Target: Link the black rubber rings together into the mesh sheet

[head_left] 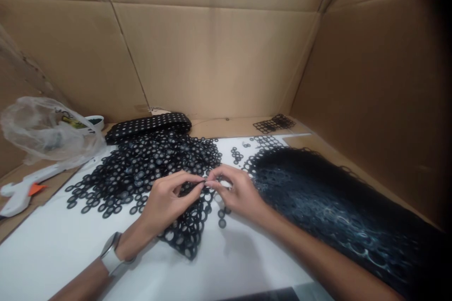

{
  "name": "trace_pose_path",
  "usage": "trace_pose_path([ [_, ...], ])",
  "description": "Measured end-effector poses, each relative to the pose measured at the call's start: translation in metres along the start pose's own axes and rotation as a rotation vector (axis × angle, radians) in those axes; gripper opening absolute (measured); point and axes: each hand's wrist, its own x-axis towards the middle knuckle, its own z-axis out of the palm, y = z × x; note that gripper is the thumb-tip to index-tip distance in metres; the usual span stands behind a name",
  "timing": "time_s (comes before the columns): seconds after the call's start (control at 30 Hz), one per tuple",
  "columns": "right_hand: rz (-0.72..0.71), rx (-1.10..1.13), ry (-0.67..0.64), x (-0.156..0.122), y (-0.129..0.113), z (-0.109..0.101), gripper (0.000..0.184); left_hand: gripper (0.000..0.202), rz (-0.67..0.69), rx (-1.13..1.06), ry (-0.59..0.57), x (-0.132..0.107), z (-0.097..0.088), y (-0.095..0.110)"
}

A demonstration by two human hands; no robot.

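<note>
My left hand [165, 202] and my right hand [238, 193] meet fingertip to fingertip over a white sheet [52, 249], pinching a small black ring [205, 182] between them. Under the hands lies a strip of joined black rings [185, 235]. Behind them spreads a pile of loose black rings [148, 164]. A watch [111, 254] sits on my left wrist.
A big mat of linked rings [339, 211] lies to the right under my right forearm. A folded ring mat [148, 126] and a small ring patch [275, 123] lie at the back. A clear plastic bag [45, 131] and a white glue gun [24, 188] sit left. Cardboard walls [219, 56] enclose everything.
</note>
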Motion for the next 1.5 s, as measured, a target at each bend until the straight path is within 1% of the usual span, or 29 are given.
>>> trace_pose_path([
  [0.17, 0.043, 0.013, -0.020, -0.003, 0.000, 0.006, 0.010, 0.011, -0.001, 0.048, 0.032, 0.001, 0.004, 0.003],
  [0.33, 0.030, 0.075, -0.120, -0.004, 0.000, 0.008, 0.012, 0.010, -0.007, 0.094, 0.030, -0.001, 0.005, 0.001],
  [0.5, 0.007, 0.075, -0.155, -0.005, 0.001, 0.007, 0.010, 0.014, 0.059, 0.134, -0.045, -0.004, 0.005, -0.001],
  [0.7, -0.064, 0.030, -0.179, -0.006, -0.004, 0.004, 0.010, 0.012, 0.061, 0.146, -0.095, -0.002, 0.000, 0.005],
  [0.77, -0.075, 0.010, -0.181, -0.006, -0.003, 0.001, 0.011, 0.014, 0.084, 0.106, -0.126, -0.001, -0.002, 0.004],
  [0.87, -0.061, -0.020, -0.148, -0.004, 0.001, -0.004, 0.014, 0.016, 0.106, 0.003, -0.182, 0.001, -0.007, -0.001],
  [0.93, -0.062, -0.034, -0.117, -0.002, 0.004, -0.007, 0.017, 0.016, 0.109, -0.036, -0.186, 0.003, -0.011, -0.005],
  [1.07, -0.082, -0.056, -0.078, 0.002, 0.009, -0.011, 0.016, 0.017, 0.142, -0.023, -0.162, 0.005, -0.018, -0.010],
  [1.2, -0.109, -0.088, -0.060, 0.003, 0.010, -0.009, 0.019, 0.021, 0.093, 0.063, -0.100, 0.007, -0.023, -0.010],
  [1.3, -0.135, -0.113, -0.047, 0.002, 0.011, -0.007, 0.017, 0.022, 0.079, 0.124, -0.054, 0.007, -0.023, -0.014],
  [1.4, -0.153, -0.126, -0.050, 0.000, 0.010, -0.005, 0.016, 0.025, 0.079, 0.236, -0.002, 0.008, -0.023, -0.026],
  [1.47, -0.161, -0.122, -0.058, -0.001, 0.008, -0.006, 0.017, 0.028, 0.038, 0.310, 0.070, 0.012, -0.030, -0.039],
  [1.5, -0.164, -0.119, -0.058, -0.001, 0.006, -0.007, 0.017, 0.029, -0.004, 0.321, 0.119, 0.014, -0.036, -0.046],
])
